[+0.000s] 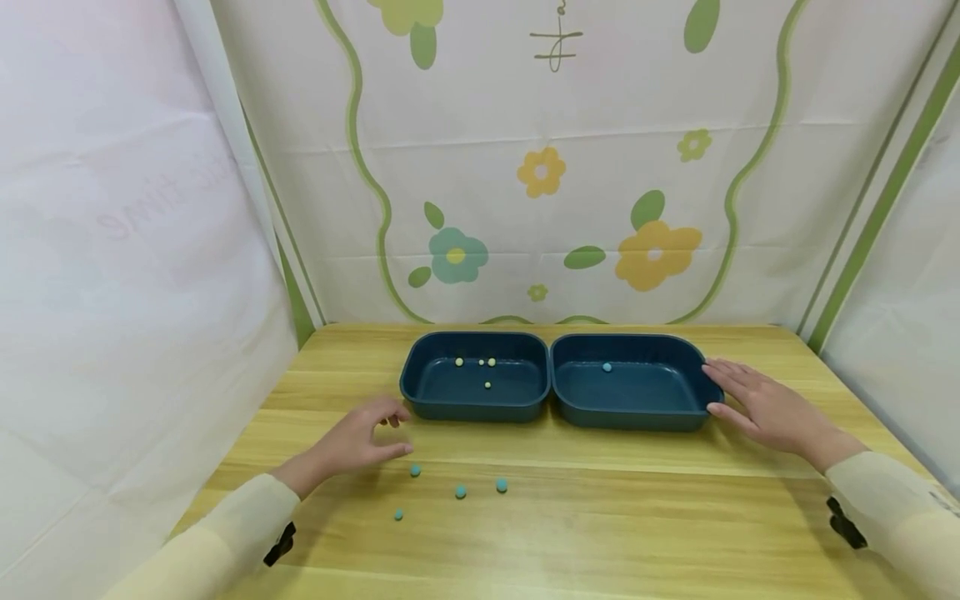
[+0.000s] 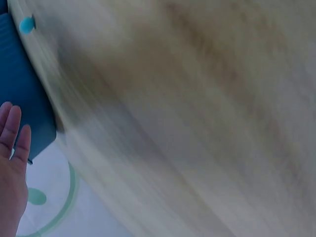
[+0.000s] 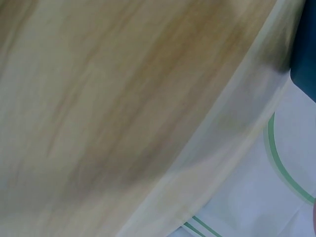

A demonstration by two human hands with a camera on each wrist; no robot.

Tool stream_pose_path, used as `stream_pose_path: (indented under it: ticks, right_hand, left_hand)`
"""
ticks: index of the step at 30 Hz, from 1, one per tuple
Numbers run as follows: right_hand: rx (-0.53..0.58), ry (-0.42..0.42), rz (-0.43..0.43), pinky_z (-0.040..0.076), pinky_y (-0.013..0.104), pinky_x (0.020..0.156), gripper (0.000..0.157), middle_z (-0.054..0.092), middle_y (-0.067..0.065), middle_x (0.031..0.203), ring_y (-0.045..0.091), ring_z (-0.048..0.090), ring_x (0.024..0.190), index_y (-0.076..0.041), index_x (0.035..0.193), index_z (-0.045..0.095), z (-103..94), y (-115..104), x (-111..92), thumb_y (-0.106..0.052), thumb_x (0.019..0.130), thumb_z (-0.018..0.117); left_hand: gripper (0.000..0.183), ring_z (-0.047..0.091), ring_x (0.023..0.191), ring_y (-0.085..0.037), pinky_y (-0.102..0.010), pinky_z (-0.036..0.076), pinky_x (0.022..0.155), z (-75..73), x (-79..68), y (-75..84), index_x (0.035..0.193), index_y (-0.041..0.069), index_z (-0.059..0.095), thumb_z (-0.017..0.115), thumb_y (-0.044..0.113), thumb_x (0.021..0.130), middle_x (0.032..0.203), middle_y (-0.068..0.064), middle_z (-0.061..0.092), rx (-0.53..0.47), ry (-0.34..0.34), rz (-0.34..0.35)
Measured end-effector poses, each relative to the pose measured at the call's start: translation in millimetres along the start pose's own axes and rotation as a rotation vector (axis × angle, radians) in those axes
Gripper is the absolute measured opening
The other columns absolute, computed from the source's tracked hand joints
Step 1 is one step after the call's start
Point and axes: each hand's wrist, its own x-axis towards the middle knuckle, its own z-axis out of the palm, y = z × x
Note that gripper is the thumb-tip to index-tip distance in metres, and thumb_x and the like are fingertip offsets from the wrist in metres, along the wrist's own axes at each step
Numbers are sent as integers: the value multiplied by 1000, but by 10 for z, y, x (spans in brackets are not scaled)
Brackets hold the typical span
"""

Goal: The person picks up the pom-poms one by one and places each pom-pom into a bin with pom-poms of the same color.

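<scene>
My left hand (image 1: 362,436) hovers over the wood beside the front left corner of the left dark blue tray (image 1: 480,412), fingers loosely bent and nothing held. Several small blue balls (image 1: 461,492) lie on the table just to its front and right. The left wrist view catches one blue ball (image 2: 27,24) near the tray wall. Inside the left tray are several tiny pale yellow balls (image 1: 459,362). A single blue ball (image 1: 607,367) sits in the right dark blue tray (image 1: 637,421). My right hand (image 1: 776,412) rests fairly straight fingers at that tray's right end.
Both trays stand side by side toward the back of the wooden table (image 1: 600,525). Behind them hangs a white curtain (image 1: 480,108) printed with flowers, and further white cloth (image 1: 135,275) closes in the sides.
</scene>
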Motion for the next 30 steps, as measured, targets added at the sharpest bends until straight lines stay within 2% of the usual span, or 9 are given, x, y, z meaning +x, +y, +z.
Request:
stream_pose_path:
  ticks: [5, 12, 17, 22, 30]
  right_hand:
    - [-1, 0, -3, -2, 19, 114, 62, 43, 27, 142, 44, 39, 130, 5, 143, 42, 0, 2, 1, -29, 95, 63]
    - [-1, -2, 4, -1, 21, 114, 63, 42, 27, 142, 44, 38, 131, 4, 144, 41, 4, 8, 1, -29, 95, 63]
    - [12, -6, 22, 0, 19, 114, 62, 44, 27, 141, 45, 40, 129, 3, 143, 44, -9, -20, 13, -31, 95, 64]
    - [20, -13, 30, 4, 23, 116, 62, 44, 27, 141, 45, 41, 128, 3, 142, 44, -27, -42, 19, -31, 95, 64]
    - [14, -28, 32, 0, 21, 115, 62, 43, 28, 141, 45, 39, 130, 4, 142, 43, -23, -28, 13, -30, 95, 63]
  left_hand:
    - [43, 57, 88, -19, -39, 53, 77, 65, -14, 40, 111, 5, 64, 75, 37, 86, 105, -6, 64, -51, -90, -37]
    - [38, 56, 82, -14, -31, 51, 72, 151, -30, 42, 108, 8, 65, 80, 32, 82, 94, 1, 63, -121, -130, -24]
    - [37, 56, 78, -12, -26, 51, 68, 190, -52, 32, 108, 12, 66, 81, 33, 81, 91, 6, 62, -170, -181, -87]
    - [35, 57, 78, -11, -26, 52, 68, 209, -69, 38, 105, 15, 66, 82, 33, 79, 89, 6, 62, -212, -221, -148]
    - [24, 55, 74, -10, -25, 51, 64, 247, -73, -1, 97, 16, 68, 82, 25, 80, 85, 7, 60, -229, -202, -84]
